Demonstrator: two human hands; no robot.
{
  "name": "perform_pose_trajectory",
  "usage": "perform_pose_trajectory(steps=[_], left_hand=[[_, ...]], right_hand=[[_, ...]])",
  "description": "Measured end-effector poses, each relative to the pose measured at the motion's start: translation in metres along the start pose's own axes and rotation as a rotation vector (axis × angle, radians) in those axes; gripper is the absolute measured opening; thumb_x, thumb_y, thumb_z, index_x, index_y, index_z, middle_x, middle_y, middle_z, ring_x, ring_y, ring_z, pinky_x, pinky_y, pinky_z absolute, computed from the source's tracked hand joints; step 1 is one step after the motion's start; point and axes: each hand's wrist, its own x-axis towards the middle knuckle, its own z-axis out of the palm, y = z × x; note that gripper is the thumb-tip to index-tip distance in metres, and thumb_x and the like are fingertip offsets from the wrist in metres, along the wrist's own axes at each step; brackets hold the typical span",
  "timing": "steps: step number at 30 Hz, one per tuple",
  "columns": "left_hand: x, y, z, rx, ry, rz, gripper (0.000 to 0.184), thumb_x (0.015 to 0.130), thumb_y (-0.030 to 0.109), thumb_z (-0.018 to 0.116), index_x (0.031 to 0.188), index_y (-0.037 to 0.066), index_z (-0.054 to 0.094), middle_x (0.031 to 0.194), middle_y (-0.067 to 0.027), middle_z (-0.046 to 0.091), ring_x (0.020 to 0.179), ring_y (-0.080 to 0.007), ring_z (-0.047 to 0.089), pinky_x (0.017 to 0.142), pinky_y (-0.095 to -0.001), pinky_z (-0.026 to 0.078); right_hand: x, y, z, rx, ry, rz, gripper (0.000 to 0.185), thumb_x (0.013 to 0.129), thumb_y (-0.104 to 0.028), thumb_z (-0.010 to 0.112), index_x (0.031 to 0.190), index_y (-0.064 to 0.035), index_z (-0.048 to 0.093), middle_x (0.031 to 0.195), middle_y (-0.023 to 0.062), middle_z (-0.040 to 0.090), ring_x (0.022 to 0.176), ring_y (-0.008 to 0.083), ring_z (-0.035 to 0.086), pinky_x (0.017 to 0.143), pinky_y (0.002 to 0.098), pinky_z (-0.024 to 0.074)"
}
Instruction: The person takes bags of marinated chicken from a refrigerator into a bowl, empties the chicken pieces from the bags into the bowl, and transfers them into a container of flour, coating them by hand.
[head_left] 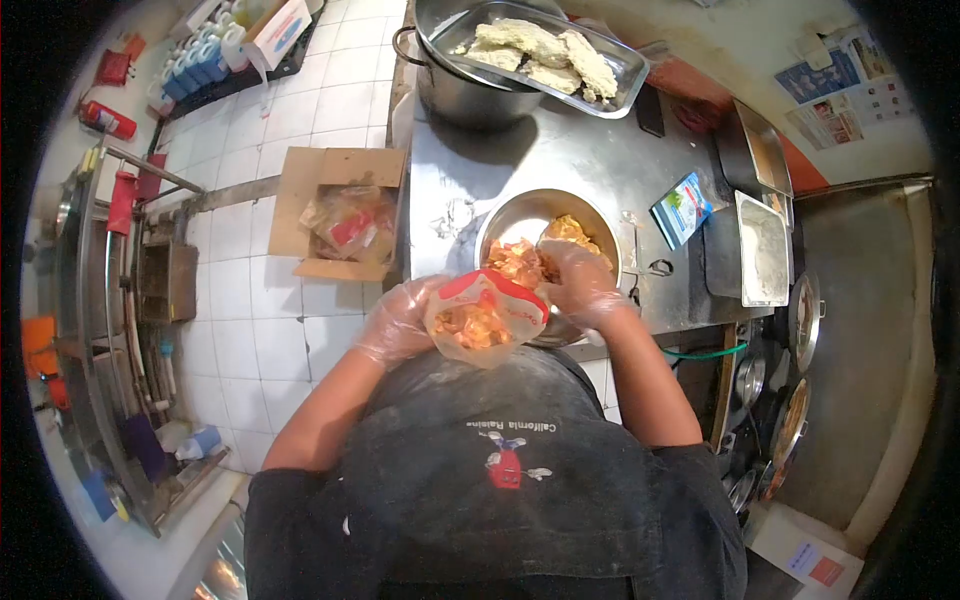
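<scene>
Left hand (400, 315) observed gripping open bag (485, 318) at near edge of metal bowl (530, 212); right hand (582, 285) reaches over coated pieces (515, 262) inside, finger closure cannot be determined

The left hand (400, 322) holds an open plastic bag (485, 318).

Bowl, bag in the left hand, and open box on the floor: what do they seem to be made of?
Bowl: smooth, shiny metal, probably stainless steel, judging by its silvery, reflective inside.
Bag in the left hand: thin, translucent plastic with red print; its contents show through.
Box: matte brown cardboard, by its colour and folded flaps.
</scene>
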Motion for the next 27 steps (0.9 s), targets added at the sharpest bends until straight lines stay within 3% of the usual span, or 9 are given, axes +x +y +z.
perform_pose_trajectory(steps=[4,5,8,11,14,17,21,24,27], left_hand=[[0.0,0.006,0.0,0.001,-0.004,0.001,0.067,0.076,0.018,0.092,0.136,0.008,0.063,0.123,-0.0124,0.073,0.109,-0.0245,0.072,0.096,-0.0354,0.057],[0.0,0.01,-0.001,0.136,-0.003,0.043,0.067,0.076,0.018,0.092,0.136,0.008,0.063,0.123,-0.0125,0.073,0.109,-0.0244,0.072,0.096,-0.0354,0.057],[0.001,0.009,-0.003,0.284,-0.012,0.098,0.067,0.075,0.017,0.092,0.135,0.008,0.064,0.122,-0.0122,0.073,0.109,-0.0244,0.072,0.095,-0.0353,0.057],[0.0,0.01,-0.002,0.357,-0.005,0.145,0.066,0.075,0.017,0.092,0.134,0.008,0.065,0.119,-0.0114,0.074,0.107,-0.024,0.072,0.095,-0.0347,0.057],[0.0,0.03,-0.002,0.445,-0.028,0.16,0.065,0.075,0.016,0.092,0.133,0.007,0.066,0.118,-0.0105,0.074,0.106,-0.0229,0.072,0.095,-0.0342,0.057],[0.001,0.043,-0.001,0.468,-0.058,0.155,0.063,0.075,0.015,0.092,0.132,0.007,0.066,0.118,-0.0095,0.074,0.104,-0.0212,0.072,0.094,-0.0336,0.057],[-0.001,0.047,-0.002,0.607,-0.031,0.206,0.06,0.077,0.014,0.091,0.131,0.007,0.067,0.118,-0.008,0.074,0.104,-0.0197,0.071,0.094,-0.0333,0.057],[-0.004,0.049,-0.004,0.541,-0.045,0.193,0.06,0.077,0.015,0.09,0.132,0.007,0.066,0.12,-0.0088,0.074,0.104,-0.0199,0.071,0.095,-0.0335,0.056],[-0.002,0.022,-0.002,0.146,-0.015,0.005,0.061,0.078,0.015,0.09,0.132,0.007,0.065,0.12,-0.0095,0.074,0.105,-0.0202,0.071,0.096,-0.0343,0.056]], right_hand=[[0.012,-0.014,0.055,-0.17,0.016,0.014,0.054,0.084,-0.024,0.079,0.132,-0.0064,0.063,0.125,0.0219,0.068,0.115,0.0394,0.067,0.1,0.0472,0.0522],[0.009,-0.012,0.05,-0.098,-0.132,0.01,0.05,0.086,-0.024,0.077,0.13,-0.0038,0.064,0.125,0.0229,0.069,0.114,0.0384,0.068,0.099,0.0463,0.053],[-0.001,0.023,0.042,0.162,-0.118,-0.179,0.045,0.088,-0.022,0.074,0.128,-0.0028,0.066,0.122,0.0237,0.071,0.112,0.038,0.069,0.097,0.045,0.0537],[-0.005,0.026,0.006,0.574,-0.134,0.29,0.036,0.094,-0.022,0.072,0.122,-0.0002,0.069,0.117,0.0265,0.072,0.108,0.0386,0.07,0.092,0.0438,0.0549],[0.003,0.041,0.014,0.218,0.071,0.174,0.035,0.094,-0.024,0.072,0.119,-0.0002,0.07,0.112,0.0238,0.074,0.102,0.0389,0.071,0.089,0.0454,0.0549],[0.015,0.016,0.033,-0.089,-0.079,0.067,0.036,0.093,-0.025,0.073,0.12,0.0,0.07,0.114,0.0235,0.074,0.1,0.0397,0.072,0.09,0.0452,0.0545],[0.003,-0.003,0.032,0.041,-0.13,-0.057,0.031,0.086,-0.02,0.072,0.111,-0.0013,0.072,0.111,0.0259,0.071,0.101,0.0386,0.071,0.089,0.0454,0.0539],[0.019,0.008,0.021,0.043,-0.165,0.174,0.037,0.091,-0.032,0.067,0.114,-0.0033,0.071,0.11,0.0254,0.072,0.106,0.0418,0.069,0.094,0.0491,0.0535],[0.021,-0.001,0.02,0.017,-0.073,0.077,0.03,0.091,-0.026,0.068,0.11,-0.0021,0.072,0.103,0.024,0.073,0.099,0.041,0.07,0.089,0.0486,0.0542]])
